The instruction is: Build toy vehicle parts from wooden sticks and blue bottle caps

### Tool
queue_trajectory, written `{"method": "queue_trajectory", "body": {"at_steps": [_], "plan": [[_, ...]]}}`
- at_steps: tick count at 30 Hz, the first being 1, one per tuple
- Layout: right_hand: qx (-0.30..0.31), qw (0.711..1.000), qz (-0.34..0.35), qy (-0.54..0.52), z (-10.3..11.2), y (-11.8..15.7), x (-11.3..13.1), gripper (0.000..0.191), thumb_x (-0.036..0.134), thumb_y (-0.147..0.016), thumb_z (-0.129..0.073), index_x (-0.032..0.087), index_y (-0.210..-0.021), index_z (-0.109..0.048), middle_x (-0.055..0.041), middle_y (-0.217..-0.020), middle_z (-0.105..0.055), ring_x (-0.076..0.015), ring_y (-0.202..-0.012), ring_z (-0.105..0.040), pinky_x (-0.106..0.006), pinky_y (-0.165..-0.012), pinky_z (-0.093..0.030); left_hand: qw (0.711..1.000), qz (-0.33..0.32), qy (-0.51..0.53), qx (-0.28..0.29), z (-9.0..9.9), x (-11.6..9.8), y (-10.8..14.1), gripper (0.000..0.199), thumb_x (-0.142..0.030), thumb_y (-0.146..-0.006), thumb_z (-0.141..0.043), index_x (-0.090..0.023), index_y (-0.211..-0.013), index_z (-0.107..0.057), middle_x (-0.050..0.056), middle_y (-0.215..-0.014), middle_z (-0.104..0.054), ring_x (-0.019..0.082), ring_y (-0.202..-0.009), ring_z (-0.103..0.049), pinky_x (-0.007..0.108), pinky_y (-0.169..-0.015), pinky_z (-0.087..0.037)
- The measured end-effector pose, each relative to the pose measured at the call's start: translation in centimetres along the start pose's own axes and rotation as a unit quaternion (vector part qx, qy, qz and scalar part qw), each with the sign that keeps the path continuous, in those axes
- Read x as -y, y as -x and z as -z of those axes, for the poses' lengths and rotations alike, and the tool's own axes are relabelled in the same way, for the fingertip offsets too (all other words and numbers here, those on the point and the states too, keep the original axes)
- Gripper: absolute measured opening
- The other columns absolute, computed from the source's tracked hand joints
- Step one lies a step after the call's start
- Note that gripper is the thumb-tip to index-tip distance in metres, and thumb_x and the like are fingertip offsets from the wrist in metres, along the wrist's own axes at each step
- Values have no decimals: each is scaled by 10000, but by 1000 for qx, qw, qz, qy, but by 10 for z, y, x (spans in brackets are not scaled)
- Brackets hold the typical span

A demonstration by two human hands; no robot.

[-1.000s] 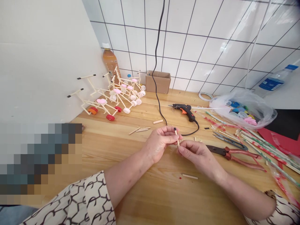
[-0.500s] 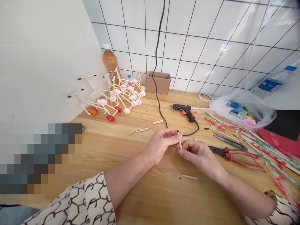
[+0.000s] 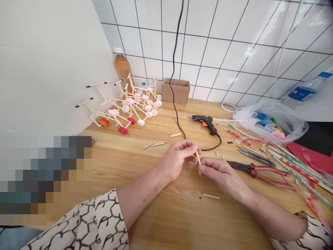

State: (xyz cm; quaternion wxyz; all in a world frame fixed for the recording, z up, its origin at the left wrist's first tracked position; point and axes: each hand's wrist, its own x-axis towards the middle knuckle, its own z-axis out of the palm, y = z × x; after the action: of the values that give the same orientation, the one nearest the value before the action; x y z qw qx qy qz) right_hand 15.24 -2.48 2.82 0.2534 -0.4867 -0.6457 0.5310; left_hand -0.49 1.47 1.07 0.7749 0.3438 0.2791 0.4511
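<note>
A short pale wooden stick (image 3: 198,157) is held between my two hands above the table. My left hand (image 3: 180,156) pinches its upper end, and the fingers cover the tip there. At the lower end my right hand (image 3: 217,170) has thumb and forefinger closed on the same stick. Another short stick (image 3: 211,196) lies on the wood just below my hands. Pliers with red handles (image 3: 260,170) rest right beside my right hand. Beyond my hands lies a black hot glue gun (image 3: 204,122), its cord curling toward them.
Small stick-built bicycles with bottle-cap wheels (image 3: 122,130) stand at the back left near a tea bottle (image 3: 122,66). A cardboard box (image 3: 176,91) sits against the tiles. Rightward are scissors (image 3: 256,157), a plastic bag of caps (image 3: 270,121), wrapped sticks (image 3: 299,166) and a water bottle (image 3: 301,92).
My left fingers have shifted up over the stick's black-tipped end, which no longer shows. The stick leans a little more, and my right hand keeps its hold at the lower end.
</note>
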Motion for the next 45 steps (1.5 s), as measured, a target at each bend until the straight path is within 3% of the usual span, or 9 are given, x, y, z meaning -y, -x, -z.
{"method": "queue_trajectory", "body": {"at_steps": [6,12,20,23,29,36,40,45], "plan": [[5,1000,4,16,2,0,2,288,407,-858,-467,195,-666,-498,19,-646,-406,-131,-635,-374,-261,-599,-303,999,-28,-36,-7,-2,-3,1,158,-244,-704,-693,-139,-638,-596,14,-681,-626,83,-594,-508,224,-608,-393],[-18,1000,20,-5,6,-3,0,287,377,-861,-442,201,-634,-462,19,-635,-403,-137,-631,-375,-274,-624,-304,998,-48,-43,-22,0,-6,-2,211,-349,-690,-696,-150,-650,-638,30,-686,-618,123,-664,-530,240,-595,-404],[12,996,33,-84,6,-5,-8,294,326,-882,-434,197,-617,-437,26,-621,-385,-128,-604,-350,-279,-607,-298,993,-79,-88,-29,3,-7,-3,118,-253,-679,-699,-147,-638,-667,25,-673,-628,101,-614,-511,223,-584,-394],[18,992,39,-118,8,-6,-10,294,320,-881,-442,195,-615,-441,25,-615,-392,-126,-590,-354,-281,-593,-300,996,-74,-49,-26,3,-7,-4,99,-243,-686,-700,-146,-690,-683,33,-715,-645,102,-630,-522,222,-590,-402],[3,989,34,-145,11,-8,-14,294,328,-874,-451,191,-615,-462,20,-612,-407,-126,-575,-362,-281,-575,-299,999,-34,16,-35,4,-10,-5,294,-403,-748,-646,-125,-825,-699,87,-824,-664,145,-715,-567,253,-622,-432],[7,987,39,-156,12,-8,-15,304,312,-868,-465,187,-591,-465,26,-588,-416,-117,-559,-372,-277,-570,-300,994,-59,-71,-50,5,-9,-6,139,-228,-583,-776,-140,-660,-701,15,-623,-616,97,-588,-506,232,-558,-378],[-37,984,-10,-175,12,-10,-14,366,416,-855,-488,167,-592,-540,14,-558,-475,-105,-520,-390,-263,-532,-298,993,-58,-61,-81,6,-8,-8,133,-216,-571,-773,-137,-611,-674,6,-578,-613,85,-537,-500,229,-540,-379],[-125,960,-83,-237,14,-13,-12,473,600,-777,-511,155,-652,-613,-21,-577,-568,-105,-494,-445,-244,-483,-293,994,-36,-9,-106,7,-10,-8,145,-187,-550,-782,-133,-594,-655,-1,-573,-609,65,-509,-490,212,-526,-378]]}}
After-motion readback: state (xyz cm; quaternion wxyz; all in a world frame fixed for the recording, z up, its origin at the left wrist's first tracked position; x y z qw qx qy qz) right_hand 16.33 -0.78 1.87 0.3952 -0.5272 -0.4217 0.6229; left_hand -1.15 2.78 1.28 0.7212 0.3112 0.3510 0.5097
